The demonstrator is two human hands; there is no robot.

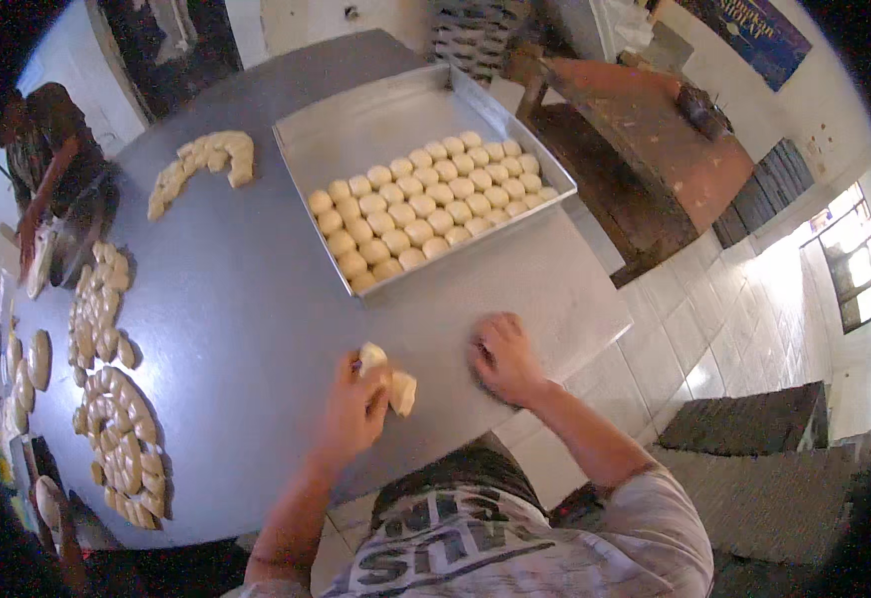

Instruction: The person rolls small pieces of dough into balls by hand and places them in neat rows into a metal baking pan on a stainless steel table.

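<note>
My left hand (357, 404) is closed around a piece of pale dough (402, 391), whose ends stick out past the fingers just above the metal table (256, 329). To its right, my right hand (507, 361) is cupped with curled fingers on the tabletop, near the table's right edge. Whatever lies under that palm is hidden. Beyond both hands stands a large metal tray (395, 118). Rows of round dough balls (420, 205) fill its nearer part, set close together, and bare metal shows behind them.
Dough pieces lie in a curved strip (218, 151) at the far left, a cluster (96, 309) and a coil (121, 439) nearer. Other people work along the left edge, one in dark clothes (51, 149). A reddish-brown table (645, 130) stands at the far right; dark crates (744, 419) sit lower right.
</note>
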